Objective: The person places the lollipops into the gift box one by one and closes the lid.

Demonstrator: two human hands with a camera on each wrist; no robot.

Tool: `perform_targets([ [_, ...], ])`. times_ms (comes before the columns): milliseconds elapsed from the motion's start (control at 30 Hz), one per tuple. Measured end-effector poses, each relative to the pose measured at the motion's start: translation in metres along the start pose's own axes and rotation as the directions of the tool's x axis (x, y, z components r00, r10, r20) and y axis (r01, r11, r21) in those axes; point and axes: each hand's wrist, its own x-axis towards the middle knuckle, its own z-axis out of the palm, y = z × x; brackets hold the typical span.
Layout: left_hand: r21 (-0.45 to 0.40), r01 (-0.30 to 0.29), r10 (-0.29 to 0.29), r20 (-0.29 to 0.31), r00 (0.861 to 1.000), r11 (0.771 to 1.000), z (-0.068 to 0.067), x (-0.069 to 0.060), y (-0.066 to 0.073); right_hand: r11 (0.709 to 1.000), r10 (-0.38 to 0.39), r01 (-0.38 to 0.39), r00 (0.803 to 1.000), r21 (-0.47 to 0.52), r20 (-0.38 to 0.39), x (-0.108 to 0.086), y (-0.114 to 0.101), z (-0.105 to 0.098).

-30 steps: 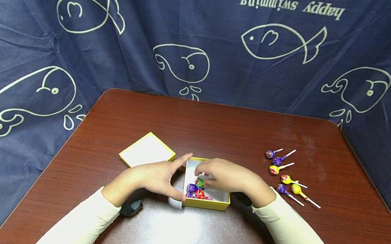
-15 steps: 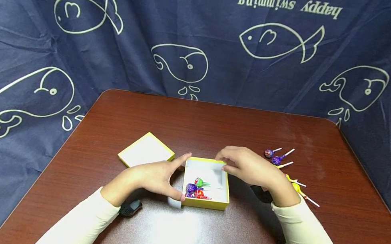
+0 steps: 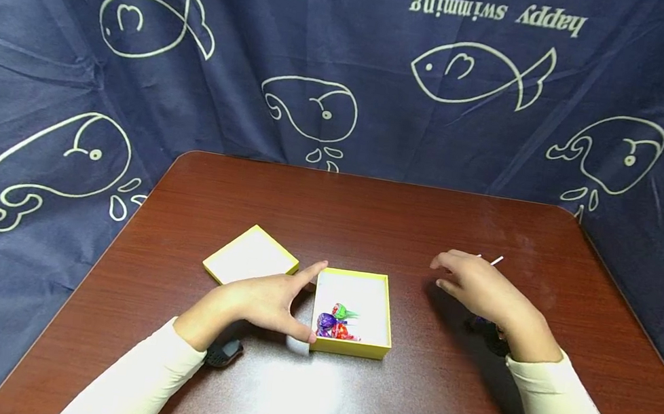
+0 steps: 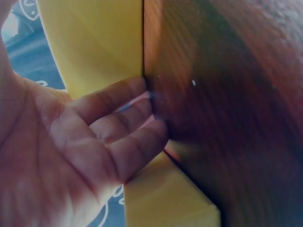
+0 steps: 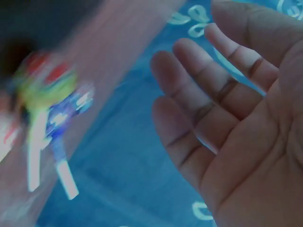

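Note:
My left hand (image 3: 266,298) rests along the left side of a yellow box (image 3: 349,349), thumb at the near corner and forefinger at the far one. The left wrist view shows its fingers against yellow card. Inside the white-lined box lie a green lollipop (image 3: 340,312), a purple lollipop (image 3: 326,324) and a red lollipop (image 3: 344,332). My right hand (image 3: 488,293) hovers right of the box with an empty palm, fingers loosely bent. It hides most of the lollipops there. A yellow-and-red lollipop (image 5: 47,87) and a purple lollipop (image 5: 66,116) appear blurred in the right wrist view.
The box's lid (image 3: 252,256), white inside with yellow edges, lies behind my left hand. All of this is on a brown wooden table (image 3: 367,218). A dark blue curtain (image 3: 371,129) with fish and whale drawings hangs behind it.
My right hand has left the box and moved right, over the loose lollipops. The green lollipop it was touching now lies in the box. My left hand has stayed in place.

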Motion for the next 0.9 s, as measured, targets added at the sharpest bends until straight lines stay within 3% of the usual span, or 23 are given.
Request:
perform_targets([
  [200, 0.002, 0.003, -0.003, 0.004, 1.000, 1.000, 0.000, -0.001, 0.000, 0.997, 0.074, -0.074, 0.997, -0.016, 0.015, -0.016, 0.023, -0.002],
  [400, 0.006, 0.005, -0.005, 0.003, 1.000, 1.000, -0.001, -0.001, 0.001, 0.985, 0.170, -0.170, 0.983, -0.005, 0.066, -0.026, 0.033, -0.003],
  [567, 0.007, 0.002, -0.002, 0.001, 1.000, 1.000, -0.001, -0.001, 0.001, 0.983, 0.181, -0.178, 0.980, -0.044, 0.080, -0.030, 0.037, -0.001],
  [900, 0.010, -0.009, 0.009, -0.007, 1.000, 1.000, 0.000, 0.000, 0.000, 0.980, 0.200, -0.199, 0.974, -0.017, 0.108, -0.031, 0.039, 0.004],
])
